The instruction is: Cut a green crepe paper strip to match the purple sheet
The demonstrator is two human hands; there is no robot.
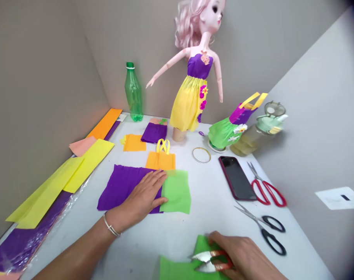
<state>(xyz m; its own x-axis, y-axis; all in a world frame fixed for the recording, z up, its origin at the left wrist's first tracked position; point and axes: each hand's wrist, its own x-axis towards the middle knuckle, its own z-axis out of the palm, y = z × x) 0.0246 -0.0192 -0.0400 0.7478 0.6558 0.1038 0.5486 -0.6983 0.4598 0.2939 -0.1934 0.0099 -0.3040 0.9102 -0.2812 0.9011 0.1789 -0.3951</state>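
Note:
My left hand lies flat, fingers stretched out, on a purple crepe-like sheet; its fingertips reach the edge of a light green piece beside it. At the bottom, my right hand is closed around small snips with orange-red handles, their metal blades apart. Beneath the snips is a brighter green sheet, partly covered by that hand and cut off by the picture's lower edge. Just beyond my left fingers sits a small orange bag shape with yellow handles.
A doll in a purple and yellow dress stands at the back, with a green bottle to its left. Rightward are a small green dress, phone, red scissors and black scissors. Yellow sheets line the left.

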